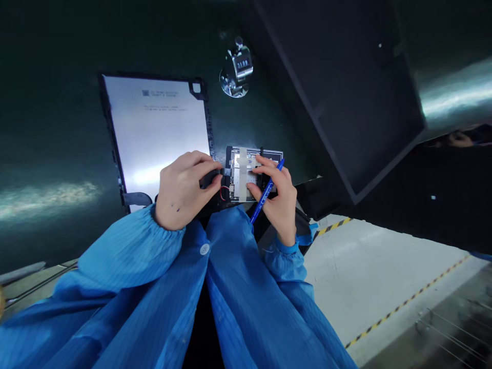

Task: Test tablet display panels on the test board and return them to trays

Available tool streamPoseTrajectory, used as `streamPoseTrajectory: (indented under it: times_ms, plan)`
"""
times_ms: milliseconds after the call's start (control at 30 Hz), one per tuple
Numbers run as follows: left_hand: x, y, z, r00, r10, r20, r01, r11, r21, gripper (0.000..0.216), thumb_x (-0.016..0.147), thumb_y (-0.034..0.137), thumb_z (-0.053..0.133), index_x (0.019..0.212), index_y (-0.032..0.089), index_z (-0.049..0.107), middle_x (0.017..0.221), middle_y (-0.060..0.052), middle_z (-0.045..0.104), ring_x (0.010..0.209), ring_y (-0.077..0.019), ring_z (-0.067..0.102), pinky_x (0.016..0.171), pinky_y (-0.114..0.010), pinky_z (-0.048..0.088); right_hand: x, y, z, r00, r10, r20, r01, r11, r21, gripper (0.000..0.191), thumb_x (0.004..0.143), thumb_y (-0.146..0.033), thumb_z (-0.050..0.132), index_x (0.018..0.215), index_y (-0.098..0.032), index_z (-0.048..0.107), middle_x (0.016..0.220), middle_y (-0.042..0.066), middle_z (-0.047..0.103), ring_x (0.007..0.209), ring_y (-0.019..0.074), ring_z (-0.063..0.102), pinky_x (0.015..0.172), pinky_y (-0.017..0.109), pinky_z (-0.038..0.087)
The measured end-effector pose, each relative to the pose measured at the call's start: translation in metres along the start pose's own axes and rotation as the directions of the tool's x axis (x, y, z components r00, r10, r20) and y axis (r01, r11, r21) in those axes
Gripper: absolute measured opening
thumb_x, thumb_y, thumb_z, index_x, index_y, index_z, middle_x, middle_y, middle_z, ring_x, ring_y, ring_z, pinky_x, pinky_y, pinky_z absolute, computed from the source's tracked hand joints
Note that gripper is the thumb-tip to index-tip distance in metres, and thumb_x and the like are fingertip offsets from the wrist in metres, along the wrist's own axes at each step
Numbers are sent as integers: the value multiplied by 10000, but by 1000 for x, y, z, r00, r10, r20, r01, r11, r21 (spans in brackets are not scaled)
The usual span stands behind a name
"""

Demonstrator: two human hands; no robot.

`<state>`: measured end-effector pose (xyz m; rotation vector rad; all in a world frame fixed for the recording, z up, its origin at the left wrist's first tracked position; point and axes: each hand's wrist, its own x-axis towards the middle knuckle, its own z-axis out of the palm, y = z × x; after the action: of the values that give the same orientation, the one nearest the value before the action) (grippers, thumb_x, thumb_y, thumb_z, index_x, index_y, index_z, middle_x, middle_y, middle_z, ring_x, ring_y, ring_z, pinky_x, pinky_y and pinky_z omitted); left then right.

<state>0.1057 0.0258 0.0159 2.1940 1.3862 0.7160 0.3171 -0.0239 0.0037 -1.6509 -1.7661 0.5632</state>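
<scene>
A circuit board point(237, 179) with a pale strip of tape point(243, 192) across it lies on a black backing near the table's front edge. At its left side, my left hand point(184, 189) is closed in a pinch on a dark flat cable point(226, 172); the cable's far end is hidden by the fingers. Thin red and black wires point(223, 193) curve beside the board's lower left corner. My right hand point(280, 197) has a blue marker pen point(265, 193) tucked in it, slanting up to the right, while its fingertips rest over the board's right part.
A flat panel with a silvery back and black frame point(157, 128) lies to the left. Behind the board stands a chrome tally counter point(238, 66). A large black tray point(346, 92) fills the right side, tilted at an angle. Yellow-black tape point(334, 225) marks the floor below.
</scene>
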Motion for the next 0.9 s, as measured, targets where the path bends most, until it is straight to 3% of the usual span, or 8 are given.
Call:
streamPoseTrajectory:
  times_ms: [267, 500, 700, 833, 867, 900]
  plan:
    - [0, -1, 5, 998, 63, -30, -62, 998, 33, 139, 906, 149, 621, 966, 180, 742, 973, -64, 728, 883, -271, 694, 709, -372, 540, 20, -11, 3, 997, 64, -34, -66, 995, -69, 269, 896, -346, 703, 1136, -281, 601, 1153, 15, 696, 1038, 249, 620, 925, 393, 512]
    - [-2, 1, 4, 997, 65, -28, -64, 997, 47, 151, 925, 206, 583, 951, 213, 732, 974, -51, 731, 894, -265, 698, 724, -368, 543, 33, -16, 13, 997, 74, -32, -75, 996, -41, 246, 925, -394, 638, 1125, -263, 579, 1140, 21, 683, 1062, 244, 622, 929, 388, 484]
    - [2, -2, 10, 999, 41, -25, -40, 998, 53, 177, 929, 220, 561, 955, 204, 735, 980, -67, 730, 911, -280, 699, 736, -385, 552, 39, -18, 23, 992, 114, -50, -119, 986, -116, 371, 874, -453, 698, 1158, -249, 574, 1100, 52, 674, 999, 272, 620, 898, 416, 496]
    - [-17, 4, -18, 999, -32, 14, 32, 999, -32, 267, 947, 335, 534, 1091, 234, 736, 1069, -72, 722, 958, -340, 696, 828, -471, 576, 38, -20, 21, 987, 116, -108, -123, 991, -61, 484, 841, -454, 750, 1226, -237, 553, 1170, 53, 677, 1068, 252, 640, 967, 402, 515]
    - [-25, 6, -28, 997, -73, 21, 74, 994, -79, 323, 946, 392, 542, 1212, 302, 700, 1191, -37, 701, 1019, -366, 686, 895, -518, 570, 34, -23, 18, 987, 100, -129, -104, 994, -24, 515, 837, -450, 759, 1252, -238, 540, 1225, 54, 675, 1113, 239, 643, 1000, 379, 513]
    - [-31, 5, -36, 991, -133, 11, 133, 986, -103, 392, 945, 474, 540, 1328, 438, 615, 1324, 66, 643, 1109, -403, 653, 945, -571, 549, 30, -28, 14, 990, 76, -120, -79, 997, -17, 531, 844, -464, 751, 1277, -248, 531, 1292, 52, 665, 1148, 229, 644, 1021, 361, 512]
